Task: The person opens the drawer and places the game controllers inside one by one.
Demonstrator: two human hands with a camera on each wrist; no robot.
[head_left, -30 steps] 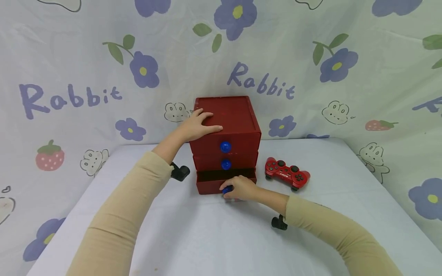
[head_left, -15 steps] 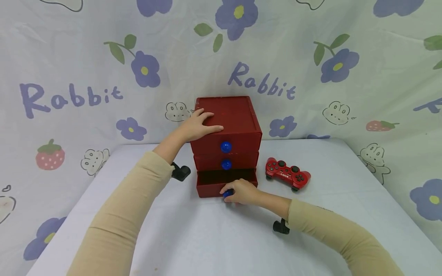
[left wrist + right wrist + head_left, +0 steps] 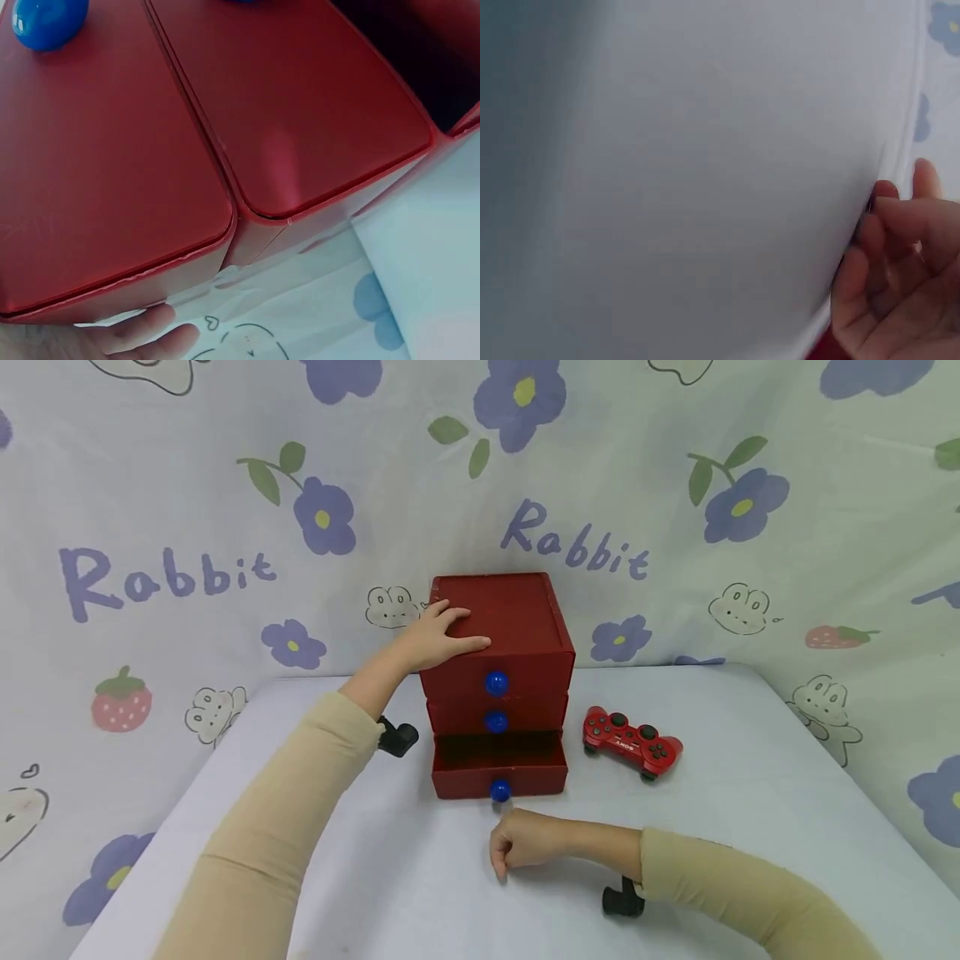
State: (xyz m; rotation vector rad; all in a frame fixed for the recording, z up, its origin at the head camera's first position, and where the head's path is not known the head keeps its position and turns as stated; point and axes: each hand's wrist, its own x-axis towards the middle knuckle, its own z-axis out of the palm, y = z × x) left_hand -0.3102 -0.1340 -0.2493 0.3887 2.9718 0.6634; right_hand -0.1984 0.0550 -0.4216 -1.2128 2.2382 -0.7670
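Note:
A red three-drawer cabinet [image 3: 517, 610] stands on the white table, each drawer with a round blue knob. Its bottom drawer [image 3: 465, 783] is pulled out, and the visible part of its inside looks dark and bare. My left hand [image 3: 435, 639] rests on the cabinet's top at the left, fingers spread and thumb near the front edge. In the left wrist view some fingers [image 3: 150, 334] show beside the cabinet's side. My right hand [image 3: 528, 839] is in front of the bottom drawer's blue knob [image 3: 500, 790], apart from it, fingers loosely curled and holding nothing.
A red game controller [image 3: 632, 743] lies on the table to the right of the cabinet. Behind stands a curtain [image 3: 637, 460] printed with flowers and rabbits. Black camera mounts show at the left wrist [image 3: 397, 739] and the right wrist [image 3: 622, 900].
The bottom drawer has come further out towards me. My right hand has let go of its blue knob and drawn back. My left hand has stayed on the cabinet.

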